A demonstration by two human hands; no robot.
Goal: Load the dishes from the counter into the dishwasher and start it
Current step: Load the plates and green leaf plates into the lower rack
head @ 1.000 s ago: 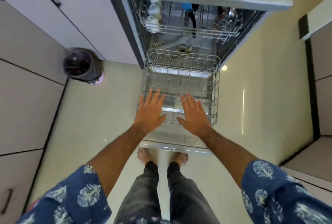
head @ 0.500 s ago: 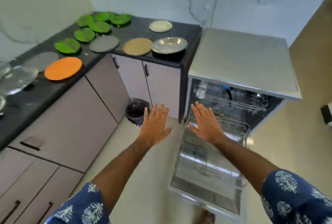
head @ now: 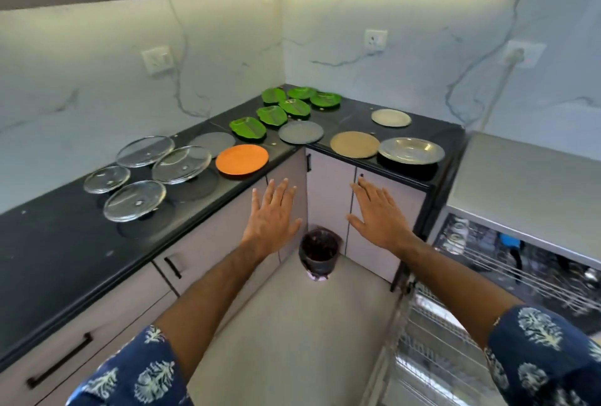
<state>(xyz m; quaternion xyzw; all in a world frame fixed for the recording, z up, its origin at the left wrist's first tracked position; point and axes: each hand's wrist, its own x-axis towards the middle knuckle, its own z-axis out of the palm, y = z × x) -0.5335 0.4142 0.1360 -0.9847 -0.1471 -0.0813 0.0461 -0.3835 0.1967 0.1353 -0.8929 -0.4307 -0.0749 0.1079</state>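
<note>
Both hands, the left hand point(head: 271, 215) and the right hand point(head: 377, 215), are held flat and empty before the black counter point(head: 65, 243), where plates point(head: 242, 159) are laid; the dishwasher point(head: 507, 243) is seen open at right.

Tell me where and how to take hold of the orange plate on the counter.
Grip the orange plate by its near rim, coming from the front edge of the counter. It lies flat close to that edge, with a grey plate just behind, so the near rim is probably easiest to pinch, thumb on top. The left hand hovers open nearest it; the right hand is open too.
</note>
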